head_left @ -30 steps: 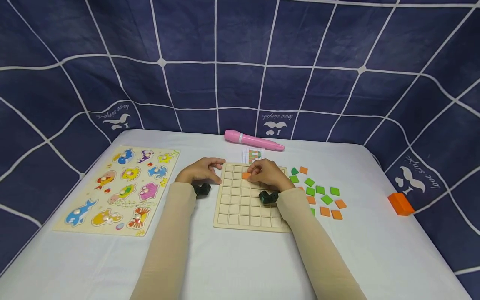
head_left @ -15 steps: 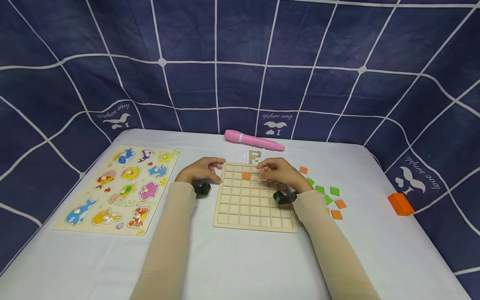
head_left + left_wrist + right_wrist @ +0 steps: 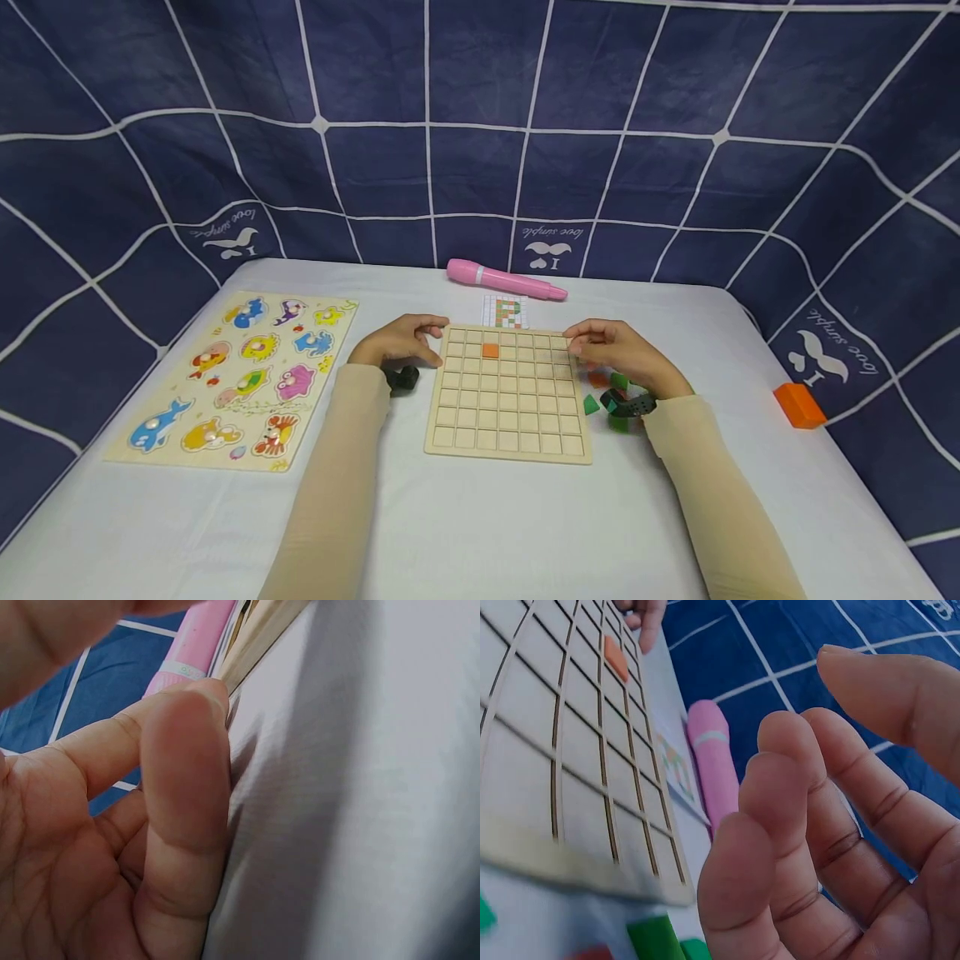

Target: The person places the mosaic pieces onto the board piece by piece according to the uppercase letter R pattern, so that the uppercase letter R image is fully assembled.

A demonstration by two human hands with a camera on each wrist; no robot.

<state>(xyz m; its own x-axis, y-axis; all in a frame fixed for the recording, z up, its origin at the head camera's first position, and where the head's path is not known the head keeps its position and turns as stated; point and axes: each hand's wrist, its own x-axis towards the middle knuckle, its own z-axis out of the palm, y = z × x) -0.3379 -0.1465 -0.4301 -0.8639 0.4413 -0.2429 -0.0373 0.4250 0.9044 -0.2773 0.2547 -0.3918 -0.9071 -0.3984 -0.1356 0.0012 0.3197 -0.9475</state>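
Observation:
A wooden grid board (image 3: 491, 417) lies on the white table, with one orange square tile (image 3: 490, 351) in a cell near its far edge. At the board's far left corner my left hand (image 3: 397, 340) rests on the table, fingertips against or beside the board's edge. Over the board's far right edge hovers my right hand (image 3: 618, 354), fingers loosely bent, thumb apart, nothing between them in the right wrist view. Beneath it lie green tiles (image 3: 654, 937) and orange tiles (image 3: 597, 380), partly hidden by the hand and wrist strap. Behind the board is a small pattern card (image 3: 506, 312).
A pink pen-shaped wand (image 3: 506, 280) lies behind the card. To the left is a knobbed sea-animal puzzle board (image 3: 232, 383). An orange block (image 3: 799, 406) sits at the far right. Dark blue gridded cloth (image 3: 480, 167) walls the table's back and sides.
My right hand has let go of the orange tile, leaving it in the cell, and has moved right to above the loose tiles. The left hand stays put.

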